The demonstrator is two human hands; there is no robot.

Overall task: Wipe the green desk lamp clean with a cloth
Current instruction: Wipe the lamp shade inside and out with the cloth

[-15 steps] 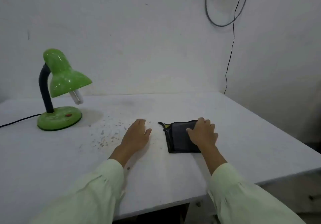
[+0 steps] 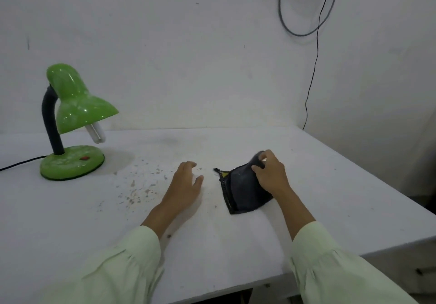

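The green desk lamp [image 2: 70, 124] stands upright at the far left of the white table [image 2: 236, 244], with a dark bent neck, a white bulb under its shade and dusty specks on its base. A dark folded cloth [image 2: 243, 192] lies at the table's middle right. My right hand [image 2: 270, 174] pinches the cloth's far corner and holds that corner raised off the table. My left hand [image 2: 185, 187] rests flat on the table just left of the cloth, fingers apart, holding nothing.
Dirt specks [image 2: 136, 190] are scattered on the table between the lamp and my left hand. The lamp's black cord [image 2: 18, 163] runs off the left edge. A thin black wire [image 2: 313, 67] and looped grey cable hang on the right wall.
My right hand was lying flat on the cloth; now its fingers have closed on the far corner and lifted it. The left hand and the lamp have stayed in place.
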